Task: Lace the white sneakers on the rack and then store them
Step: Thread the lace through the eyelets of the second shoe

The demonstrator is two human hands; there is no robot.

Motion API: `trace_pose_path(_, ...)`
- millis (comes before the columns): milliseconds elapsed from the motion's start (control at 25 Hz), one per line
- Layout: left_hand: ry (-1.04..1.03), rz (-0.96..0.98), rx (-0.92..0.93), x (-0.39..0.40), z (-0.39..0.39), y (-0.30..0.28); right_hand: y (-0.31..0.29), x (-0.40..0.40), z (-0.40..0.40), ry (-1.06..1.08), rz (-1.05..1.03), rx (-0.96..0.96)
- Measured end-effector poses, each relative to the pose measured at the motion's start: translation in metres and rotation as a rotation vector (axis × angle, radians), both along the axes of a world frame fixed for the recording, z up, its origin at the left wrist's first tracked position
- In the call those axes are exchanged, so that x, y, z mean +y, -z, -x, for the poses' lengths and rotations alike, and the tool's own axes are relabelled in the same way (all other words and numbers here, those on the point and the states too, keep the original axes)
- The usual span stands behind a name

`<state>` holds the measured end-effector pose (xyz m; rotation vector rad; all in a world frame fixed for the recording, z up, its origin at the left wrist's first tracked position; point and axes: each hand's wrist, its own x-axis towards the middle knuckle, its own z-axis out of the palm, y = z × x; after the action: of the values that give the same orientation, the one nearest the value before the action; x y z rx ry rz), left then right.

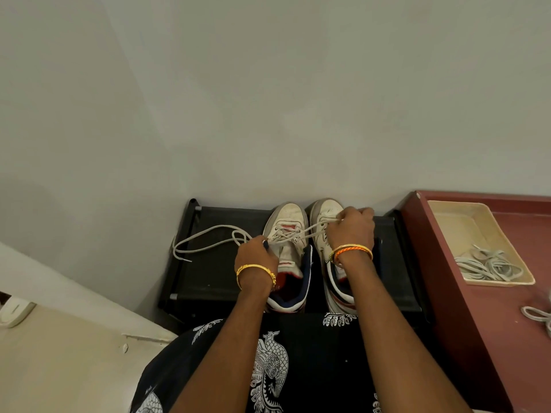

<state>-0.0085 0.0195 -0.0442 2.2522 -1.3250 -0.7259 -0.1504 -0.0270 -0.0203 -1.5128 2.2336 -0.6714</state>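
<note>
Two white sneakers stood side by side, toes toward the wall, on the top shelf of a black rack (pixel 220 263). The left sneaker (pixel 286 234) lay at about 1 o'clock from the left hand (pixel 256 254), whose curled fingers pinched one run of the grey-white lace (pixel 205 236) just at the shoe's eyelets. From that hand the slack looped out toward 9 o'clock across the shelf, its tip resting near the rack's left edge. The right hand (pixel 351 228) sat on top of the right sneaker (pixel 325 216), fingers closed on the other end of the same lace, drawn taut toward 8 o'clock into the left shoe. That hand and wrist covered most of the right sneaker's middle. Gold bangles (pixel 256 272) circled the left wrist; gold and orange bands (pixel 353 250) the right. At 3 o'clock a maroon table (pixel 477 323) carried a cream tray (pixel 465 225) holding spare laces (pixel 489 266) in a tangle. A pale plaster wall (pixel 268 99) rose behind the rack
</note>
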Motion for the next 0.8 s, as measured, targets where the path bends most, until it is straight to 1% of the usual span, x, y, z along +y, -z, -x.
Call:
trace_pose_path(80, -0.004, 0.027, 0.044, 0.000, 0.000, -0.001, -0.005, 0.002, -0.018, -0.267, 0.020, 0.196)
trace_pose_path(160, -0.027, 0.051, 0.074, 0.000, -0.001, 0.001, -0.001, 0.009, -0.047, -0.558, -0.025, 0.353)
trace_pose_path(200, -0.036, 0.056, 0.078, 0.001, -0.001, 0.001, 0.003, 0.014, -0.061, -0.636, -0.084, 0.407)
trace_pose_path(240, -0.044, 0.057, 0.075, 0.000, -0.001, 0.000, 0.007, 0.016, -0.071, -0.664, -0.143, 0.460)
trace_pose_path(320, -0.047, 0.063, 0.070, 0.001, -0.001, 0.000, 0.015, 0.013, -0.078, -0.650, -0.196, 0.533)
trace_pose_path(400, -0.043, 0.073, 0.062, 0.001, -0.001, 0.001, 0.017, 0.010, -0.075, -0.629, -0.191, 0.589)
trace_pose_path(480, -0.045, 0.061, 0.048, 0.000, 0.000, 0.001, 0.018, 0.009, -0.072, -0.576, -0.164, 0.567)
trace_pose_path(600, -0.052, 0.029, 0.033, -0.001, 0.001, 0.002, 0.008, 0.011, -0.062, -0.454, -0.102, 0.377)
trace_pose_path(800, -0.080, 0.030, 0.025, -0.001, 0.001, 0.002, -0.021, 0.003, 0.001, -0.029, 0.154, 0.035)
